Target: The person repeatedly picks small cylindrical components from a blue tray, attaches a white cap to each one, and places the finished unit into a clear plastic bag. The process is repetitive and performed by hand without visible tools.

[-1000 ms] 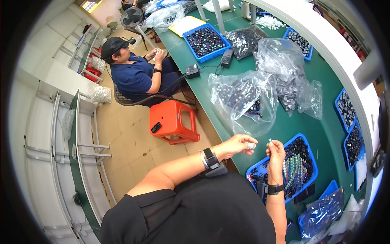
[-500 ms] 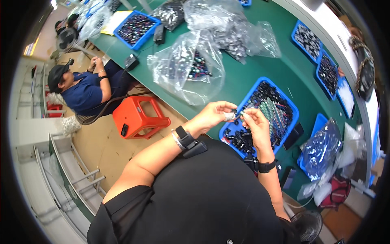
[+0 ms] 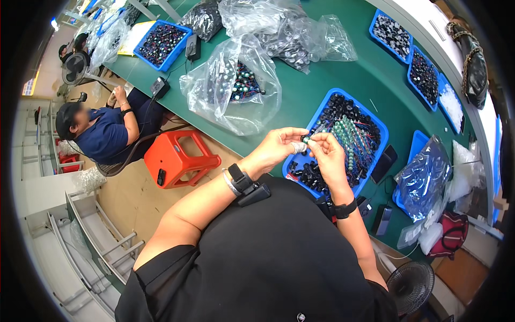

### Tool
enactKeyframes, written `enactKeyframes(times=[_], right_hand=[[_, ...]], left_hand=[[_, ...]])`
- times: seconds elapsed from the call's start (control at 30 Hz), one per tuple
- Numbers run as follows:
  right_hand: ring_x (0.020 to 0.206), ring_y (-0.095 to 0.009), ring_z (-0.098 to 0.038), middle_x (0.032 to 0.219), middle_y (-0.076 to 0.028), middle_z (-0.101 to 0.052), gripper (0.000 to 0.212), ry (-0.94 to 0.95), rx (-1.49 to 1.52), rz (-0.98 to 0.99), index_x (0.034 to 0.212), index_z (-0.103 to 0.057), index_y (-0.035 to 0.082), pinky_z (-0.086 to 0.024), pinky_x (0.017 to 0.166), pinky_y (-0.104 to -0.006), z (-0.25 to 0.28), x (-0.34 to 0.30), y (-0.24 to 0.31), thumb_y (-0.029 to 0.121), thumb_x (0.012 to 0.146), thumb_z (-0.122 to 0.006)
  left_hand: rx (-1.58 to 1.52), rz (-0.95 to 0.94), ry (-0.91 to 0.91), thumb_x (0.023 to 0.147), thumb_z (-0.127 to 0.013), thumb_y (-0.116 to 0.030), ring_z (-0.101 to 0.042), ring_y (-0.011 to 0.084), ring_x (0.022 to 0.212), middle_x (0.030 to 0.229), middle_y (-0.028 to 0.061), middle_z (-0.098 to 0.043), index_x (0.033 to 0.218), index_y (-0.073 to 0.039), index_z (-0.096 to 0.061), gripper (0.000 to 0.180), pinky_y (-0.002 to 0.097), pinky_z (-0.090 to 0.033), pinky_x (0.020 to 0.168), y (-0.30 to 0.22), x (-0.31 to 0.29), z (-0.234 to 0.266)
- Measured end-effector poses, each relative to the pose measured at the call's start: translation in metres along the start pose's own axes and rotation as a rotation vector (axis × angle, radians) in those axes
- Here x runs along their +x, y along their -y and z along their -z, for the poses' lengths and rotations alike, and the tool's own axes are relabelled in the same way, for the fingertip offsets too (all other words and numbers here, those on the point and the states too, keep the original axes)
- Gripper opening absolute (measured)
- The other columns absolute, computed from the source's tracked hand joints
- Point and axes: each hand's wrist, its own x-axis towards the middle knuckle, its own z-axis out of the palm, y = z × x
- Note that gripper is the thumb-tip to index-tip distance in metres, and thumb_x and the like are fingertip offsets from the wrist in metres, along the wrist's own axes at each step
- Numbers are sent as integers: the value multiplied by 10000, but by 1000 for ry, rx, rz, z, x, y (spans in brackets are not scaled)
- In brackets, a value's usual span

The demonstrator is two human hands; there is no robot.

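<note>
A green work surface spreads across most of the view, curving away toward the upper left. Beyond its left edge a co-worker in a navy top sits on a chair, both forearms raised. On the near side of that person stands an orange-red stool with a small black object on its seat. A clear plastic bag lies slumped on the surface, with a cluster of dark and pale green parts showing through it.

To the right of that bag, and nearer the wearer, rests a large blue tray. Black parts fill its far end and more lie in its near left corner; beaded green strands run along its right half. A black phone lies just beside its right side.

Both hands meet over the tray's left rim. The left hand, with a whitish wrap on its thumb, pinches a small dark piece at its fingertips. The right hand grips the same piece from the other side, between thumb and forefinger. The piece is partly hidden by the fingers, so its full shape cannot be told.
</note>
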Motion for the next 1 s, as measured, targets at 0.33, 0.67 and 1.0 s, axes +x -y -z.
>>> enactKeyframes(times=[0.33,0.67,1.0], right_hand=[[648,-75,-569,770,-26,-595,92,-3,15,-103,918,-546,19,-448,586,-203,-3,8,-15,31,855,-611],[675,-73,-574,794,-20,-604,84,-52,21,23,921,-539,33,-433,591,-193,-9,9,-12,42,866,-603],[662,-78,-569,795,-25,-616,75,27,114,-61,926,-541,38,-423,583,-186,-8,10,-10,55,875,-592]], left_hand=[[-171,3,-133,805,-655,-37,-556,123,949,1031,71,-605,1160,11,-582,365,251,-443,860,10,0,-3],[-185,-12,-153,815,-648,-17,-573,136,967,1066,101,-607,1195,36,-531,402,257,-460,864,12,3,2],[-209,-27,-142,821,-637,-12,-577,120,937,1025,81,-612,1149,15,-565,337,244,-468,840,9,2,2]])
